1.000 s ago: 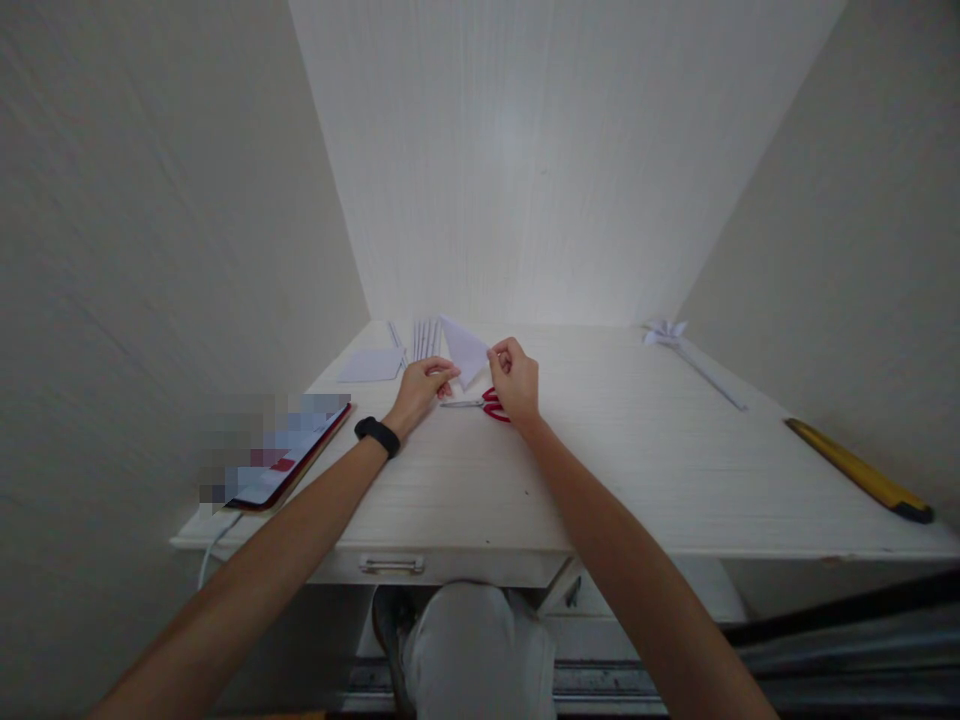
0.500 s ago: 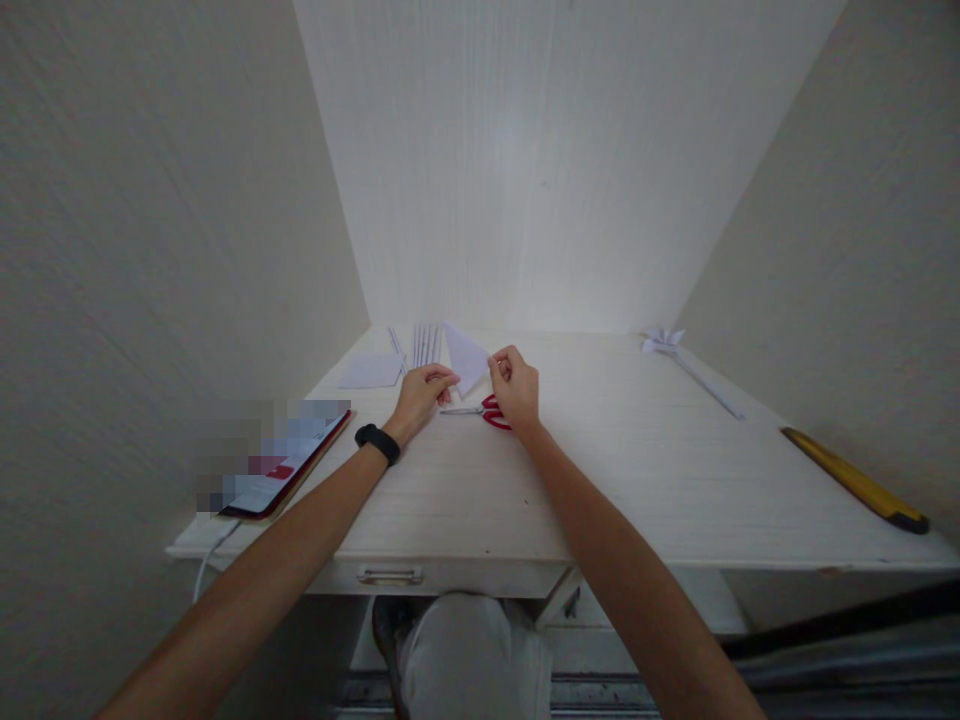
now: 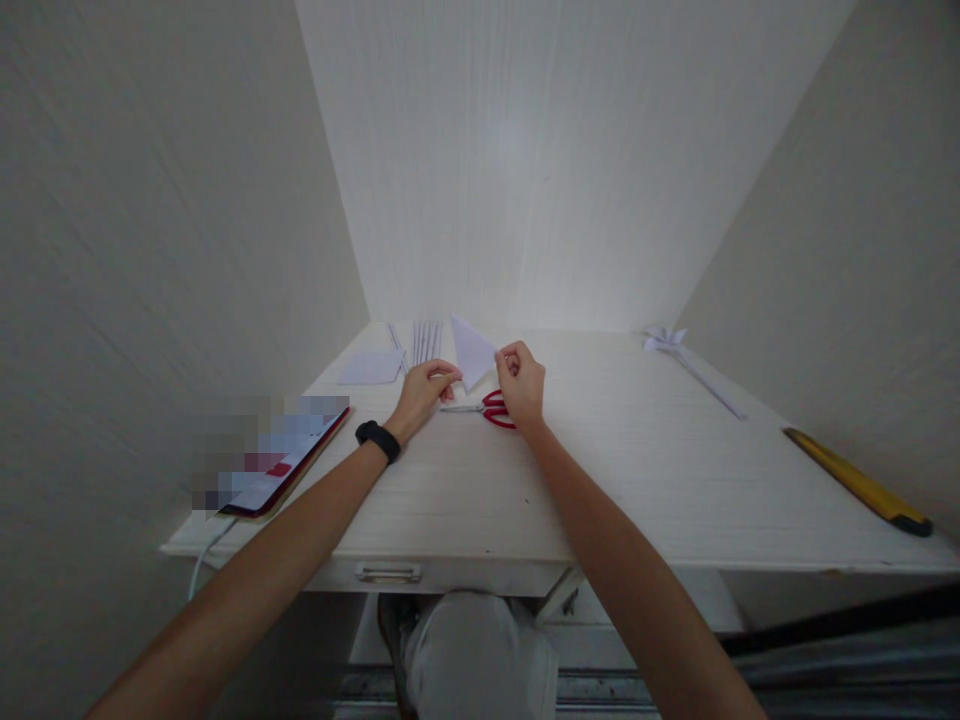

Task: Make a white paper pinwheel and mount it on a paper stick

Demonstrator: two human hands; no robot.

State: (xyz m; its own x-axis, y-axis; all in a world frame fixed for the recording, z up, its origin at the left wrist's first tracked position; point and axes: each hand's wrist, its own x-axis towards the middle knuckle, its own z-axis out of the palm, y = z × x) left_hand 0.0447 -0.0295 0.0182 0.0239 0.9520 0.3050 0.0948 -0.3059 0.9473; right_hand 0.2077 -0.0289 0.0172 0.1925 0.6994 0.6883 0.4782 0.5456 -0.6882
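A folded, pointed piece of white paper [image 3: 472, 352] is held up between my two hands above the desk. My right hand [image 3: 523, 384] is closed, its thumb and fingers pinching the paper's right corner. My left hand [image 3: 426, 394] is pinched too, its fingertips at the paper's lower left edge. A black band [image 3: 379, 440] circles my left wrist. Scissors with red handles [image 3: 495, 410] lie on the desk just below the paper, their blades pointing left and the handles partly behind my right hand.
Behind my left hand lie a flat white sheet [image 3: 370, 367] and several thin paper strips [image 3: 427, 341]. A tablet-like device [image 3: 300, 450] with a cable rests at left. A paper pinwheel-like shape on a stick [image 3: 664, 339] and a yellow cutter-like tool [image 3: 855, 480] lie at right.
The paper and my right hand have shifted slightly right and up. My left hand has moved only a little the same way. The scissors stay in place.
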